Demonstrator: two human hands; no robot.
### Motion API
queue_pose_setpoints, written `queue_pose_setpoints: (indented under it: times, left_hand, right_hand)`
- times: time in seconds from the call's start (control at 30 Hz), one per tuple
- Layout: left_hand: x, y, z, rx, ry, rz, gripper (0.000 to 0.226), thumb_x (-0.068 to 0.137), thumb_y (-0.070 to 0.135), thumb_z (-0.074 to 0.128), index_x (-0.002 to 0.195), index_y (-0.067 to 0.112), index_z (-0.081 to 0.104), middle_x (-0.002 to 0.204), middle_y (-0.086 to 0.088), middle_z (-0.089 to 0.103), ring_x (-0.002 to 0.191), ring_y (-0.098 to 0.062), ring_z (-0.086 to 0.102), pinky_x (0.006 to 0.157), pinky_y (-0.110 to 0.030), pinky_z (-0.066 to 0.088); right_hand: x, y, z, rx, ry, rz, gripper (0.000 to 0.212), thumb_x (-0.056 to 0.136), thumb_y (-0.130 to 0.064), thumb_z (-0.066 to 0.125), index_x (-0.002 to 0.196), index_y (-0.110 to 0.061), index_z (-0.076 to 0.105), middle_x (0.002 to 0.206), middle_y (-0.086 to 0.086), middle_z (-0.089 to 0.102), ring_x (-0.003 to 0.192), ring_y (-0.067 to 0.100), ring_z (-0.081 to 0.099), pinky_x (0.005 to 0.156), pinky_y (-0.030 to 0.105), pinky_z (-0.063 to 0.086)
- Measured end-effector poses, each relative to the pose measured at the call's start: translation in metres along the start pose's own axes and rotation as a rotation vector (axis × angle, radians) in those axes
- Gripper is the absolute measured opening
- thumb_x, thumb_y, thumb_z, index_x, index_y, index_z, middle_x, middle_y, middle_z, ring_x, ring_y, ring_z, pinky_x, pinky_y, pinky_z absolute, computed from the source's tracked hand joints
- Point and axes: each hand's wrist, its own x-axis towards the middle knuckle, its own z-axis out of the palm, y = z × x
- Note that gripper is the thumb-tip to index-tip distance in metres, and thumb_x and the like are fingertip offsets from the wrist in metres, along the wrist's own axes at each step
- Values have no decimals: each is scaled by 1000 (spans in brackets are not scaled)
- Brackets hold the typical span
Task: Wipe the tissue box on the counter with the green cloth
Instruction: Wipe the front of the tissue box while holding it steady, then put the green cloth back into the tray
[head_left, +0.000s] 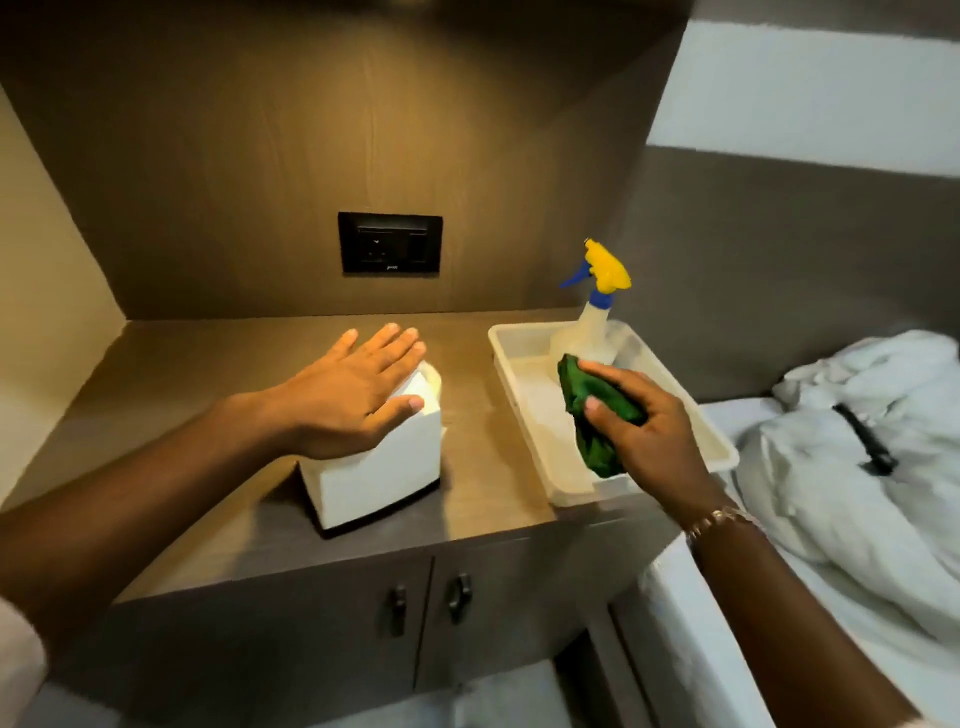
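A white tissue box (379, 467) with a dark base stands on the brown counter (483, 499), near its front edge. My left hand (353, 395) lies flat over the top of the box, fingers spread, covering most of the lid. To the right, my right hand (639, 421) is closed on a crumpled green cloth (597, 415). It holds the cloth above a white tray (524, 410), apart from the box.
A spray bottle (592, 332) with a yellow and blue head stands in the tray's far end. A black wall socket (389, 242) sits on the back panel. Cabinet doors with dark handles (457, 597) are below the counter. A bed with white linen (857, 467) lies to the right.
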Motion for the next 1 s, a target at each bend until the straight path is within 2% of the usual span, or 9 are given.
queue_pose_setpoints:
  times: [0.2, 0.3, 0.37, 0.5, 0.6, 0.7, 0.8, 0.87, 1.0]
  left_hand:
    - [-3, 29, 13, 46, 102, -224, 95, 70, 78, -11, 148, 25, -11, 158, 4, -15, 143, -12, -18, 117, -40, -7]
    - [-5, 34, 16, 43, 144, -268, 97, 67, 81, -13, 148, 27, -11, 155, 9, -18, 137, -7, -21, 114, -34, -10]
    - [-6, 35, 16, 52, 137, -286, 95, 69, 80, -9, 148, 28, -12, 153, 11, -20, 137, -6, -21, 113, -32, -12]
    - [-5, 35, 16, 94, 111, -307, 96, 67, 82, -7, 147, 28, -13, 151, 12, -21, 137, -7, -21, 113, -33, -12]
    - [-8, 38, 14, 79, 131, -319, 96, 69, 83, -4, 148, 28, -9, 156, 10, -13, 143, -10, -14, 115, -35, -9]
    - [-21, 56, 15, -23, 459, -310, 79, 86, 69, 16, 150, 23, 6, 160, 4, 7, 148, -13, 1, 121, -44, 5]
    - [-33, 105, 31, -381, 972, -454, 65, 94, 41, 37, 150, 24, 10, 161, 5, 7, 148, -10, 4, 120, -42, 13]
    - [-33, 146, 49, -635, 1175, -628, 68, 92, 39, 39, 149, 35, 2, 161, 11, 0, 147, -12, 9, 117, -44, 22]
    - [-9, 189, 58, -1109, 1308, -870, 60, 80, 62, 33, 131, 59, 1, 156, 20, 5, 140, -14, 29, 108, -28, 33]
  right_hand:
    - [75, 73, 15, -637, -411, -128, 39, 89, -26, 58, 128, -28, 56, 128, 5, 56, 116, 29, 49, 104, 46, 42]
    - [79, 94, 24, -904, -732, -65, 62, 91, -50, 44, 146, -35, 21, 161, 5, 14, 143, 37, 15, 112, 59, 25]
    - [78, 102, 26, -963, -872, 12, 79, 88, -60, 41, 148, -38, -4, 161, -1, -17, 146, 36, -12, 110, 68, 10]
    - [78, 111, 34, -1028, -938, 35, 100, 72, -68, 41, 144, -36, -19, 157, 2, -30, 142, 38, -27, 112, 69, 7]
    - [81, 109, 32, -1021, -982, 59, 102, 69, -74, 39, 144, -36, -19, 157, 3, -28, 142, 39, -25, 112, 69, 7]
    - [85, 88, 19, -824, -910, 70, 101, 72, -82, 40, 148, -35, -7, 161, 5, -13, 146, 35, -14, 114, 66, 5]
    - [87, 35, 29, -341, -566, -129, 70, 92, -44, 51, 149, -24, 17, 158, -1, 18, 145, 22, 14, 117, 47, 18]
    - [88, -5, 56, -25, -545, -145, 55, 95, -32, 50, 145, -20, 32, 146, -5, 38, 135, 13, 34, 110, 34, 29]
    - [91, -47, 124, 181, -662, 3, 54, 94, -50, 40, 116, -7, 62, 120, 11, 65, 116, 29, 57, 98, 38, 43]
